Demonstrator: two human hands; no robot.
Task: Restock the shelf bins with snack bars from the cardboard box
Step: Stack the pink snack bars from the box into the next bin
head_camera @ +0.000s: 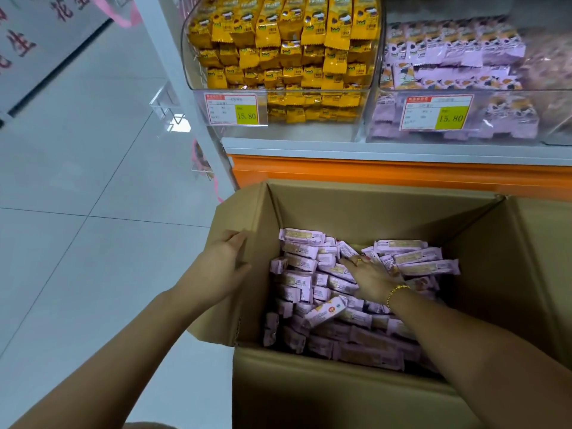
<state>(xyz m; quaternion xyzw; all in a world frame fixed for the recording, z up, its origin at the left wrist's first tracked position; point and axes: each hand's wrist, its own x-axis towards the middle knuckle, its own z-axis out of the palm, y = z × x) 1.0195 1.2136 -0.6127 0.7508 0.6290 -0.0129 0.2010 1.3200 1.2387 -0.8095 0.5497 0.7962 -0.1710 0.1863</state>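
Observation:
An open cardboard box stands on the floor below the shelf, filled with many purple-wrapped snack bars. My left hand holds the box's left flap, thumb on its inner face. My right hand is down inside the box, palm down, its fingers spread over the bars at the middle right; whether it grips any bar is hidden. On the shelf above, a clear bin at the right holds matching purple bars, and a clear bin at the left is packed with yellow bars.
An orange shelf base runs behind the box. Red-and-yellow price tags marked 15.80 hang on both bin fronts. Pale floor tiles spread to the left, with a white cabinet at far left.

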